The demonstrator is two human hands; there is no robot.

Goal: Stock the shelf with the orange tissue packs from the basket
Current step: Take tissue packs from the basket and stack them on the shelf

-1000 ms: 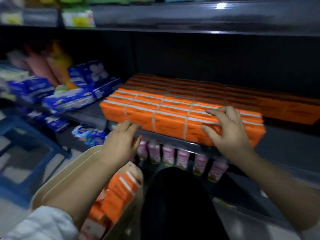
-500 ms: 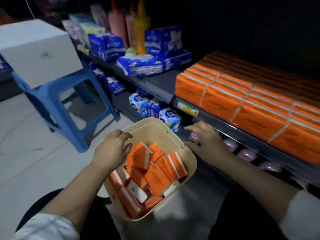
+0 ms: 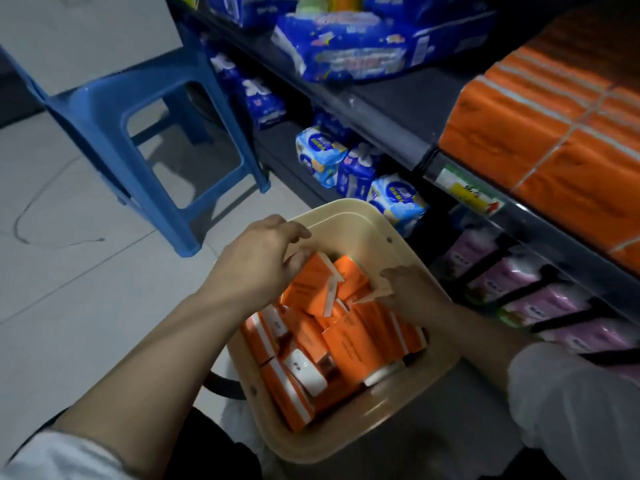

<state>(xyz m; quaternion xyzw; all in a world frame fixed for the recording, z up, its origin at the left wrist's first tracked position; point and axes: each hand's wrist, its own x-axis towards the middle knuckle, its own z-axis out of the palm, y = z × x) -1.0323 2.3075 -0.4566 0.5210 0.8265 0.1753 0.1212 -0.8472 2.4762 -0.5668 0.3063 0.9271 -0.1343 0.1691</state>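
Left hand (image 3: 256, 268): fingers spread and loosely bent over the top pack (image 3: 311, 285), thumb touching it.
Right hand (image 3: 414, 289): fingertips buried among the packs; cannot tell whether they hold one.
Orange tissue packs (image 3: 349, 341): jumbled inside the beige basket (image 3: 377, 431).
Shelf (image 3: 391, 109): orange stack (image 3: 554, 140) at right.
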